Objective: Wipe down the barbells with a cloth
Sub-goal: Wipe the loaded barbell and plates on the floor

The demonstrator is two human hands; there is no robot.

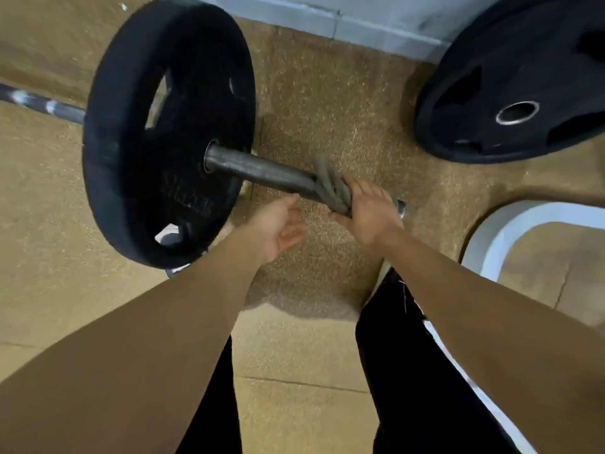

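Observation:
A barbell lies across the tan floor, its dark steel sleeve (262, 168) sticking out of a black weight plate (157, 132) toward me. A grey cloth (330, 186) is wrapped around the sleeve near its end. My right hand (366, 211) grips the cloth and the sleeve together, fingers curled round them. My left hand (278, 227) hovers just left of the sleeve, palm up, fingers relaxed, holding nothing. The bar's thin shaft (42, 104) runs off to the left behind the plate.
A second black plate (510, 80) leans against the grey wall at the upper right. A white curved frame (497, 237) sits on the floor at the right. My dark trouser legs (409, 371) fill the bottom of the view.

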